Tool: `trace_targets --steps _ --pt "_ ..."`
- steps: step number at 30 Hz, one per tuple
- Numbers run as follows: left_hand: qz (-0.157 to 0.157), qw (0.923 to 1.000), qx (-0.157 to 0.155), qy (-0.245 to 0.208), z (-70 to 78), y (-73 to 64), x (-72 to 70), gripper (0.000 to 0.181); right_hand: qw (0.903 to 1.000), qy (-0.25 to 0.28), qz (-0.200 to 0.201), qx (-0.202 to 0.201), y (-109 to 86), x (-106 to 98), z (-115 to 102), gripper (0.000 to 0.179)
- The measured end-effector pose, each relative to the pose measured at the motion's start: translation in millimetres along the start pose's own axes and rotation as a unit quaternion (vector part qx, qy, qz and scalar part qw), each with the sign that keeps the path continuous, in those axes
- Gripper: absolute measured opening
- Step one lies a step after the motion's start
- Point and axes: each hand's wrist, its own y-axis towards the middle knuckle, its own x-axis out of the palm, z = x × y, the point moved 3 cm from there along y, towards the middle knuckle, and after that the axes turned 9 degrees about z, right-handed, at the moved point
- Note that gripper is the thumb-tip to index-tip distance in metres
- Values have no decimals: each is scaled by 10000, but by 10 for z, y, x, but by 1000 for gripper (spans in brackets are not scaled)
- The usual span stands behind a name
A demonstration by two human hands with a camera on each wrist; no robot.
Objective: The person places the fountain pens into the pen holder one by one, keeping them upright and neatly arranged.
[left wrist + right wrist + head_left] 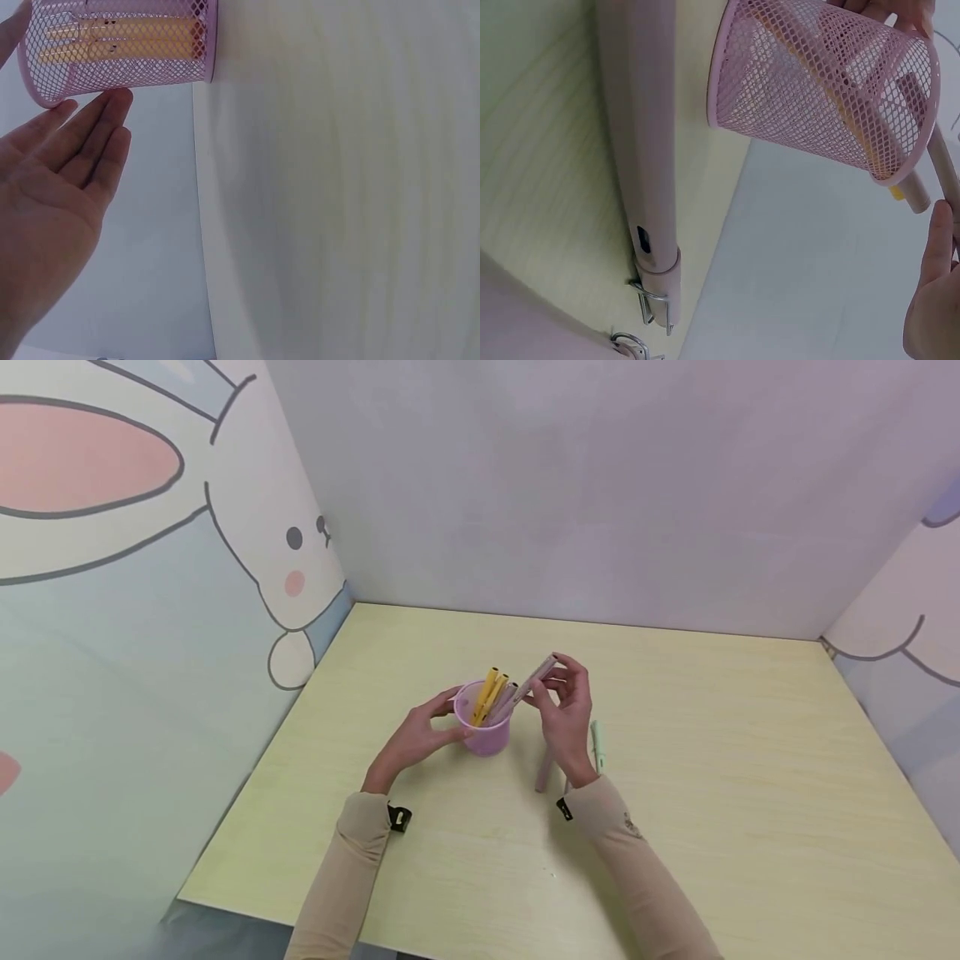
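Note:
A pink mesh pen cup (487, 742) stands near the middle of the table, tilted in neither wrist view beyond the camera's own angle. My left hand (411, 740) holds it from the left, thumb on the near side and fingers on the far side. Two yellow pens (486, 697) and a mauve pen (502, 702) lean inside. Between thumb and fingers, my right hand (567, 718) pinches another mauve pen (537, 677), slanted, its lower end at the cup's opening. The right wrist view shows that pen (943, 165) by the rim of the mesh cup (780, 124).
Beneath the right forearm lie a mauve pen (543, 772) and a light green pen (597, 743). Close in the right wrist view is a mauve pen with a metal clip (641, 150). A pale curtain wall (585, 493) borders the table's (750, 760) back edge.

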Motion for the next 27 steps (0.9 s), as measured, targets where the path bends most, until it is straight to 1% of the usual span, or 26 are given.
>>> trace_targets --steps 4,6,8,14,21,27 --pt "6 10000 -19 14 11 -5 8 77 9980 -511 -380 -20 -39 7 43 43" --pt "14 10000 -43 24 13 -8 9 77 9962 -720 -498 -14 -60 -6 50 42" --pt "20 10000 -46 33 13 -8 9 77 9952 -828 -522 30 -74 -29 45 42" --pt "47 10000 -38 43 -2 1 17 76 9953 -883 -391 104 -64 -173 -7 42" --pt "30 10000 -38 49 -11 10 22 77 9949 -992 -131 96 30 -482 -58 39" --pt "59 10000 21 42 8 9 18 76 9937 -1084 61 279 142 -738 -109 38"
